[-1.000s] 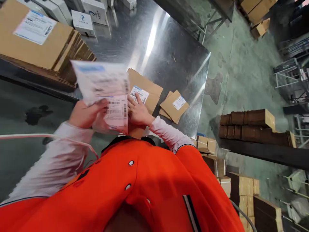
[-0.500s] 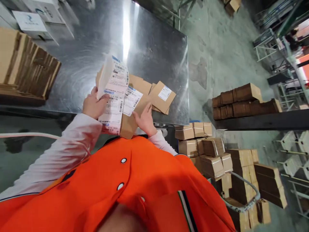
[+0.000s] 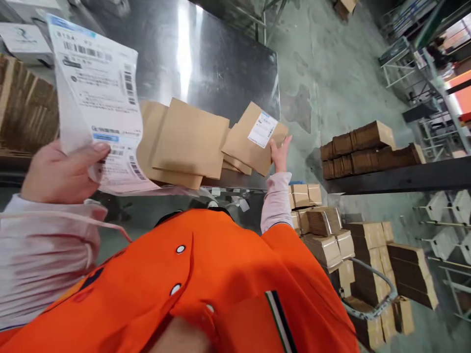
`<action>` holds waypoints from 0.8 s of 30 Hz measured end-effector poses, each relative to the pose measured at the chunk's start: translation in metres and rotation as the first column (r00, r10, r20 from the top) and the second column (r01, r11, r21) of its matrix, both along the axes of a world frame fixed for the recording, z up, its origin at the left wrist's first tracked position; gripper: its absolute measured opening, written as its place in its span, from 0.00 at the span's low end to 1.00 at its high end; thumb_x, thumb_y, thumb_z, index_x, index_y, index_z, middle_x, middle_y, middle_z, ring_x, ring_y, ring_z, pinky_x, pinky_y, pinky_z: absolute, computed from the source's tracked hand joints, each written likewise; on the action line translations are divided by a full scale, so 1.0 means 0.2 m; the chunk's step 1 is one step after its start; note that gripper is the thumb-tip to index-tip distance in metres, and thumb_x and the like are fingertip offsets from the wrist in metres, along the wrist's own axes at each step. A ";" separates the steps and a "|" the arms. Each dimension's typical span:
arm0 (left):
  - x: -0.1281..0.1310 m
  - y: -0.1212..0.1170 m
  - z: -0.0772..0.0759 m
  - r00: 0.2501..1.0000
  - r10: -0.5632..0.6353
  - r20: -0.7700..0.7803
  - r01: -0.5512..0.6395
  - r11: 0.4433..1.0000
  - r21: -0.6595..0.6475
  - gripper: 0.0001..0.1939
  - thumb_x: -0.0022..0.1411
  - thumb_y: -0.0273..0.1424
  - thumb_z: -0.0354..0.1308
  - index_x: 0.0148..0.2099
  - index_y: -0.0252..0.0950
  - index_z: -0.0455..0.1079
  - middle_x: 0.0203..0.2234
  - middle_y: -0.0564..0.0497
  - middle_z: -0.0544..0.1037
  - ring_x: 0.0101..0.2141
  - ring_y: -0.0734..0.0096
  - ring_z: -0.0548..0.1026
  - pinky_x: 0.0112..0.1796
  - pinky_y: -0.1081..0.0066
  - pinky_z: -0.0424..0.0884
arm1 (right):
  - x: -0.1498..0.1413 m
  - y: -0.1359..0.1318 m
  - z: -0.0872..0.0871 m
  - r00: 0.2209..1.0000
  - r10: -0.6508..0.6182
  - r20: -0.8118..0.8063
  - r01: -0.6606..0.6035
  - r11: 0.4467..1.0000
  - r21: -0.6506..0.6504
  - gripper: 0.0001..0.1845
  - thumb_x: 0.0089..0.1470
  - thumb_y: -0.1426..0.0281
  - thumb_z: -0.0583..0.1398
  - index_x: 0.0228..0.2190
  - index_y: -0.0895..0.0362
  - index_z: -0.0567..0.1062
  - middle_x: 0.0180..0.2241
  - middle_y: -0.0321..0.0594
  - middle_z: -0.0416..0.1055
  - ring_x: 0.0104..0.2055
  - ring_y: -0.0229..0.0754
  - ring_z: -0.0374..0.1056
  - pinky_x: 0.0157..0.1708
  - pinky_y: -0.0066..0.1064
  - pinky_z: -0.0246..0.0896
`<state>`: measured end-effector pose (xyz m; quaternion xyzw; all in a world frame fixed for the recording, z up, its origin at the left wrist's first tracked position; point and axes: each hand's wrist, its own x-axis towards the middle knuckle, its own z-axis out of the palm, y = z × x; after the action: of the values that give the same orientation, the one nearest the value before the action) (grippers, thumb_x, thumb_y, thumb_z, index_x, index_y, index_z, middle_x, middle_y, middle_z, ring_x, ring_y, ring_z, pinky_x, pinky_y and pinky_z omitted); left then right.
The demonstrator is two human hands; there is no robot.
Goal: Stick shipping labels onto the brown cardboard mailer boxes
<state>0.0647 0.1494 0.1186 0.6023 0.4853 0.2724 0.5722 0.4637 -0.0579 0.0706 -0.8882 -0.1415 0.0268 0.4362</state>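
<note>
My left hand (image 3: pixel 64 171) is closed on a long strip of printed shipping labels (image 3: pixel 99 98), with the thumb on top. The strip is raised above the table's left part and curls down at its lower end. At the right, my right hand (image 3: pixel 280 153) touches the edge of a flat cardboard mailer (image 3: pixel 245 142), its thumb and fingers apart. That mailer carries a white shipping label (image 3: pixel 262 129) and lies over other cardboard pieces. Between my hands, plain brown mailers (image 3: pixel 193 139) lie overlapping near the table's front edge; the label strip partly covers the leftmost.
The shiny metal table (image 3: pixel 228 63) ends at a right-hand edge. Stacked flat cardboard (image 3: pixel 29 103) stands at the far left, near a white box (image 3: pixel 25 39). Bundled cartons (image 3: pixel 324 245) are piled on the floor to the right, below a dark beam (image 3: pixel 397 175).
My left hand has moved left and up with the label strip. My right hand has gone right, and a labelled mailer now lies on the right-hand pile. Plain mailers are uncovered in the middle.
</note>
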 end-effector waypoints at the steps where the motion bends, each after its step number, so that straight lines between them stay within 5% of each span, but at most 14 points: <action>1: -0.01 -0.03 -0.01 0.998 0.063 0.006 -0.062 0.997 -0.046 0.29 0.34 0.45 0.77 0.40 0.38 0.78 0.44 0.50 0.87 0.49 0.42 0.83 0.56 0.42 0.77 | -0.02 0.02 0.01 1.000 -0.003 -0.013 0.002 0.999 -0.052 0.44 0.60 0.62 0.68 0.70 0.68 0.62 0.72 0.71 0.57 0.74 0.57 0.60 0.70 0.55 0.60; 3: -0.02 -0.12 -0.06 0.981 0.191 -0.032 -0.193 0.979 -0.066 0.27 0.34 0.42 0.76 0.38 0.38 0.78 0.39 0.50 0.87 0.45 0.47 0.83 0.53 0.48 0.79 | -0.22 0.10 0.01 0.977 0.191 -0.095 -0.198 0.978 -0.066 0.44 0.54 0.62 0.72 0.66 0.67 0.68 0.67 0.67 0.67 0.66 0.57 0.70 0.65 0.53 0.69; 4: -0.01 -0.16 -0.09 0.973 0.217 -0.071 -0.221 0.974 -0.050 0.25 0.36 0.43 0.74 0.37 0.37 0.77 0.35 0.49 0.86 0.42 0.50 0.83 0.51 0.51 0.80 | -0.38 0.15 0.01 0.910 0.382 -0.159 -0.389 0.921 -0.014 0.43 0.53 0.60 0.73 0.64 0.65 0.71 0.62 0.62 0.73 0.61 0.53 0.75 0.60 0.48 0.75; 6: 0.01 -0.24 -0.13 0.986 0.107 -0.130 -0.115 0.992 -0.054 0.23 0.39 0.48 0.71 0.34 0.36 0.76 0.29 0.49 0.84 0.37 0.53 0.82 0.46 0.56 0.82 | -0.72 0.23 0.00 0.570 0.781 -0.257 -0.763 0.619 0.187 0.44 0.50 0.61 0.75 0.65 0.59 0.72 0.59 0.50 0.78 0.54 0.48 0.79 0.53 0.40 0.81; 7: 0.02 -0.27 -0.15 0.992 -0.012 -0.129 0.002 0.997 -0.077 0.23 0.40 0.49 0.71 0.33 0.36 0.76 0.28 0.49 0.84 0.36 0.54 0.81 0.45 0.58 0.82 | -0.89 0.26 0.00 0.457 0.854 -0.248 -0.819 0.513 0.256 0.38 0.55 0.59 0.72 0.65 0.52 0.73 0.58 0.43 0.80 0.55 0.46 0.79 0.53 0.39 0.82; 9: 0.05 -0.30 -0.16 0.980 -0.195 -0.045 0.188 0.975 -0.116 0.25 0.40 0.49 0.74 0.34 0.35 0.77 0.31 0.47 0.85 0.38 0.54 0.81 0.46 0.61 0.81 | -1.14 0.27 -0.02 0.468 0.849 -0.244 -0.810 0.523 0.267 0.24 0.65 0.59 0.64 0.61 0.41 0.76 0.54 0.33 0.82 0.57 0.44 0.80 0.55 0.40 0.83; 12: 0.10 -0.30 -0.17 0.984 -0.085 0.156 0.103 0.989 -0.106 0.32 0.38 0.49 0.79 0.41 0.34 0.78 0.39 0.44 0.86 0.42 0.56 0.82 0.48 0.63 0.80 | -1.25 0.24 -0.04 0.503 0.807 -0.308 -0.776 0.579 0.250 0.16 0.67 0.62 0.63 0.55 0.39 0.81 0.51 0.32 0.84 0.56 0.44 0.81 0.57 0.40 0.82; 14: 0.14 -0.29 -0.17 0.984 -0.013 0.180 0.037 0.990 -0.133 0.34 0.35 0.51 0.80 0.40 0.34 0.79 0.37 0.43 0.86 0.39 0.56 0.82 0.45 0.62 0.81 | -1.19 0.21 -0.04 0.485 0.809 -0.333 -0.766 0.576 0.285 0.17 0.62 0.62 0.69 0.52 0.45 0.82 0.51 0.35 0.84 0.53 0.46 0.82 0.55 0.39 0.83; 18: 0.24 -0.32 -0.21 0.984 -0.076 0.162 0.103 0.981 -0.162 0.32 0.34 0.53 0.79 0.34 0.34 0.77 0.32 0.44 0.85 0.37 0.54 0.82 0.42 0.61 0.81 | -0.96 0.21 0.03 0.630 0.744 -0.224 -0.691 0.668 0.275 0.19 0.57 0.60 0.71 0.48 0.55 0.83 0.45 0.43 0.85 0.46 0.47 0.83 0.50 0.38 0.82; 24: 0.36 -0.43 -0.29 0.997 -0.041 0.070 0.046 0.996 -0.072 0.24 0.48 0.53 0.71 0.29 0.36 0.74 0.23 0.48 0.78 0.32 0.56 0.80 0.32 0.67 0.77 | -0.86 0.19 0.12 0.627 0.763 -0.155 -0.747 0.646 0.159 0.11 0.59 0.60 0.69 0.37 0.54 0.86 0.38 0.40 0.86 0.42 0.46 0.83 0.48 0.37 0.79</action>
<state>0.1361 0.0643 0.0602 0.5816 0.4618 0.2621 0.6162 0.2915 -0.0193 0.0939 -0.7212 -0.4549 0.2941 0.4318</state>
